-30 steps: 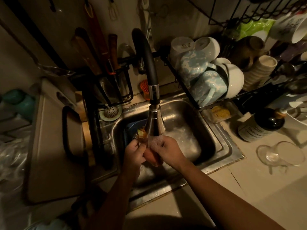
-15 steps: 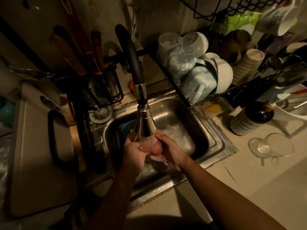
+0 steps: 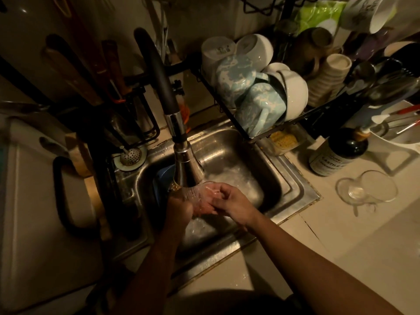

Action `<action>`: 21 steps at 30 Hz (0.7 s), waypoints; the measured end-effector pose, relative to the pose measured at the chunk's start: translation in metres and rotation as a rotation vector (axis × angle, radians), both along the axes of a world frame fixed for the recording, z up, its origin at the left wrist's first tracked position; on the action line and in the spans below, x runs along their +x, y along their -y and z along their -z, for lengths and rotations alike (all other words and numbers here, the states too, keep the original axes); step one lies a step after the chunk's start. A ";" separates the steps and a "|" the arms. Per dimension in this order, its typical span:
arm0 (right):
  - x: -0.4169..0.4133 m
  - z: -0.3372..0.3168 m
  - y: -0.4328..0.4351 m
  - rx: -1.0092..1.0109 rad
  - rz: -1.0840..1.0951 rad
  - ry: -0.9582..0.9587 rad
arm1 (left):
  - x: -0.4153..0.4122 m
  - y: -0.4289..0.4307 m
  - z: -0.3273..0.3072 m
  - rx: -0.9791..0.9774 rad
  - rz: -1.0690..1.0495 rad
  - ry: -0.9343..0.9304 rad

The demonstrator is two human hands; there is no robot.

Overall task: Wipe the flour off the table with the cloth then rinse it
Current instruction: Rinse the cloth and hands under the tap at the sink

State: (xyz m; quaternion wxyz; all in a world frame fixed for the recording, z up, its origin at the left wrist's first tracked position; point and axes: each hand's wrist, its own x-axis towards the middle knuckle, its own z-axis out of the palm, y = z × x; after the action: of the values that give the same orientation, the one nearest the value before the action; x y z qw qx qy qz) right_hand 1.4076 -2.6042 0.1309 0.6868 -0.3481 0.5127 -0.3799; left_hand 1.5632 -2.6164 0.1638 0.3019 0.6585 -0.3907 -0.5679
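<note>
Far left of the left grip point(image 3: 179, 210), a pale board point(image 3: 34, 201) with a black loop handle lies on the worktop point(image 3: 261, 264). A strainer plug point(image 3: 130, 156) sits on the sink point(image 3: 295, 187) rim, between the board and that grip. The faucet point(image 3: 181, 160) arches down just above the grips, and its water still runs over them, as it did a second ago.

The left grip is clenched round the cloth point(image 3: 204, 205), fingers curled toward the other hand. The cloth is a wet reddish wad between the two grips, over the basin and under the spray. A second ago it hung lower as a plainer orange-red bunch. Now only a small patch shows, and the dim light blurs its edges.

The right grip point(image 3: 231, 203) presses in from the other side with its fingers curled on the cloth. It now sits a little farther out from the spout than half a second ago. Both grips have stayed together under the water.

Up and right of the right grip, a rack point(image 3: 261, 138) holds white and blue-mottled bowls. Farther right, a dark bottle point(image 3: 336, 153) and a tipped glass point(image 3: 368, 189) stand well apart from the grips.
</note>
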 end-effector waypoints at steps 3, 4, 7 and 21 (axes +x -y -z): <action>-0.003 0.011 0.000 -0.001 0.095 -0.176 | 0.000 0.004 -0.003 -0.055 -0.070 0.060; -0.005 0.013 0.000 0.033 0.116 -0.194 | -0.003 0.006 0.001 -0.061 -0.090 0.055; -0.003 0.014 0.000 0.113 0.135 -0.200 | -0.015 0.008 0.001 -0.044 -0.056 -0.013; -0.005 0.010 0.015 -0.179 -0.047 -0.457 | 0.009 0.003 0.004 -0.095 0.034 0.117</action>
State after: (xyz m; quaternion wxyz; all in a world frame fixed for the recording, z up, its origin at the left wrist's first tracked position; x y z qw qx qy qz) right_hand 1.4024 -2.6188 0.1205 0.5279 -0.4963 0.6108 -0.3193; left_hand 1.5717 -2.6191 0.1600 0.3000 0.6686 -0.4455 -0.5144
